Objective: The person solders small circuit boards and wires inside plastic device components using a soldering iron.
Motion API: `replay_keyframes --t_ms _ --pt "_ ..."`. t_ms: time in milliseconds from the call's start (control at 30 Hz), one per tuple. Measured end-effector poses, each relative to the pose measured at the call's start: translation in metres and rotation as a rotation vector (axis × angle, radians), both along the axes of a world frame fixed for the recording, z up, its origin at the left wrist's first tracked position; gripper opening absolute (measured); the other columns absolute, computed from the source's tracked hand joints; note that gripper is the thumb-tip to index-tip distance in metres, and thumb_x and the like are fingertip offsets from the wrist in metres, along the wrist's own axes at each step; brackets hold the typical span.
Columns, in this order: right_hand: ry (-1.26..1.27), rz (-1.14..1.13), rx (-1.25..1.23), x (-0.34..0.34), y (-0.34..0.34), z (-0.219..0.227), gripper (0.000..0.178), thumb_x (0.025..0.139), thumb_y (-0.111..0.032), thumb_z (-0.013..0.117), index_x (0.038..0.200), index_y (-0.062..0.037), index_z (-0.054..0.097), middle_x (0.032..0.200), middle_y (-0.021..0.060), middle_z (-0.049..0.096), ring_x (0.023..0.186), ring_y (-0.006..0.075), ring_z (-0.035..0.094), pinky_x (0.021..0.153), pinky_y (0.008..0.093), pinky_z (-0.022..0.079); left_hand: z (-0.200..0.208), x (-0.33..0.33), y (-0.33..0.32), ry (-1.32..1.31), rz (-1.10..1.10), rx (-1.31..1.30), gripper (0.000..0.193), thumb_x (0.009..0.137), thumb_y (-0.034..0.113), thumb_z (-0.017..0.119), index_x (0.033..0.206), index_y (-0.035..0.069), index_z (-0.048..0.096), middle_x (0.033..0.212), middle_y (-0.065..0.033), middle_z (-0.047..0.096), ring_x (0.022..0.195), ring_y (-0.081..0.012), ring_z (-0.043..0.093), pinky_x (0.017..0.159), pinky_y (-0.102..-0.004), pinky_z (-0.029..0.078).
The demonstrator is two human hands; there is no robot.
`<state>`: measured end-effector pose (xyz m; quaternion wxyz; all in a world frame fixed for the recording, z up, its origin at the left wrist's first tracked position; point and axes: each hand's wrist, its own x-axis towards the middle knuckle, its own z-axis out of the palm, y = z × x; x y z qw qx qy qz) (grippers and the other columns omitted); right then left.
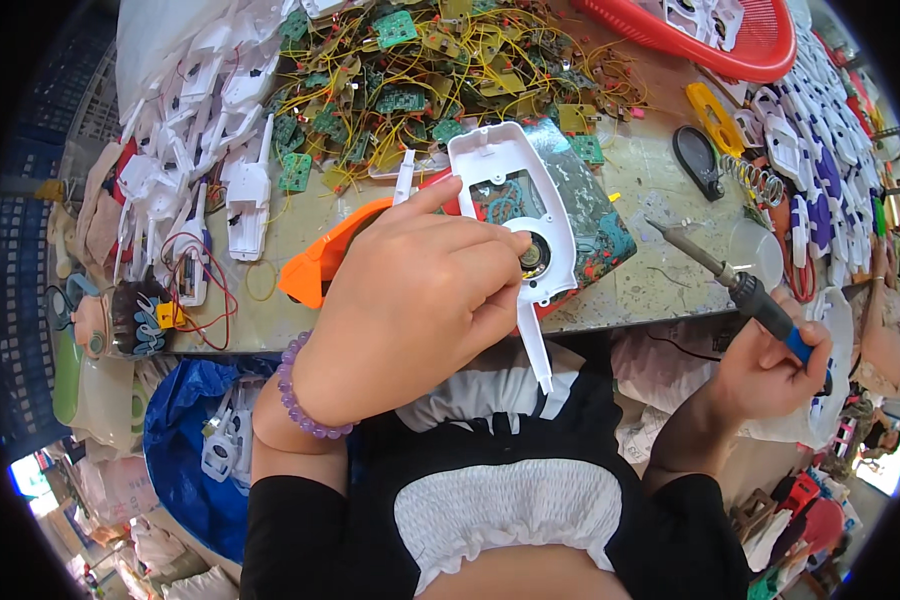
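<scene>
My left hand point(425, 285) reaches over the white casing point(558, 222), fingers bent, one fingertip touching beside the black round part point(538, 258) set in its lower end; I cannot tell whether the hand grips the casing or only presses on it. My right hand point(778, 365) is closed around the blue-and-black handle of a soldering iron point(755, 298), its tip pointing towards 10 o'clock, well apart from the casing. The casing lies in front of me with its hollow side up, a narrow white strip point(532, 350) reaching from its lower end towards my lap at 6 o'clock. Beneath it lies a dark, mottled flat piece point(602, 232)

Around the casing, at 9 o'clock, an orange part point(312, 275) sits partly behind my left hand. At 10 o'clock white plastic housings point(185, 155) are heaped up, and from 11 to 12 o'clock green and brown circuit boards point(400, 100) lie piled with tangled yellow wires. At 1 o'clock is a red basket point(750, 66) with white parts in it; at 2 o'clock a black oval ring point(682, 160) lies near a yellow piece point(712, 115) and a metal coil point(753, 180). Below the table edge, at 8 o'clock, a blue bag point(175, 480) holds more white parts
</scene>
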<state>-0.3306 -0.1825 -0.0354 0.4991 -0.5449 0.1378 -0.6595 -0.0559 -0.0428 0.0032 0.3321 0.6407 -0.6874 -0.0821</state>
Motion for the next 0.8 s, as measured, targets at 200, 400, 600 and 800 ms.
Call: replay_keyframes --t_ms 200,400,600,800 --pt "-0.018 -0.103 0.045 -0.006 0.000 -0.019 0.035 0.097 -0.026 0.034 0.085 -0.0044 0.059 0.045 -0.0031 0.036 0.050 0.0101 0.031 0.067 0.0320 0.028 0.006 0.001 -0.001 -0.204 -0.105 -0.175 0.025 0.065 0.004 0.070 0.088 0.014 0.068 0.108 -0.0033 0.067 0.105 -0.0281 0.061 0.100 -0.0482 0.040" --pt "-0.062 -0.102 0.062 -0.004 -0.004 -0.025 0.034 0.097 -0.026 0.036 0.086 -0.0029 0.059 0.045 -0.0021 0.034 0.054 0.0119 0.034 0.068 0.0326 0.031 -0.010 -0.027 0.021 -0.396 -0.183 -0.263 0.015 0.076 0.013 0.069 0.092 0.013 0.068 0.116 0.0003 0.061 0.111 -0.0225 0.058 0.099 -0.0496 0.039" --pt "-0.047 -0.176 0.051 -0.001 -0.001 -0.026 0.032 0.097 -0.027 0.036 0.087 -0.0035 0.056 0.047 -0.0022 0.033 0.057 0.0132 0.035 0.075 0.0347 0.033 -0.014 0.008 0.040 0.703 -0.078 -0.628 0.027 0.087 0.016 0.063 0.111 0.004 0.059 0.093 -0.0069 0.064 0.080 -0.0189 0.063 0.076 -0.0344 0.051" --pt "-0.046 -0.146 0.049 0.006 0.001 -0.025 0.032 0.097 -0.027 0.037 0.087 -0.0038 0.056 0.047 -0.0031 0.033 0.055 0.0118 0.033 0.072 0.0329 0.031 -0.017 0.062 0.023 1.226 0.337 0.005 0.036 0.089 0.012 0.062 0.122 -0.001 0.054 0.087 -0.0038 0.064 0.075 -0.0073 0.060 0.066 -0.0198 0.049"
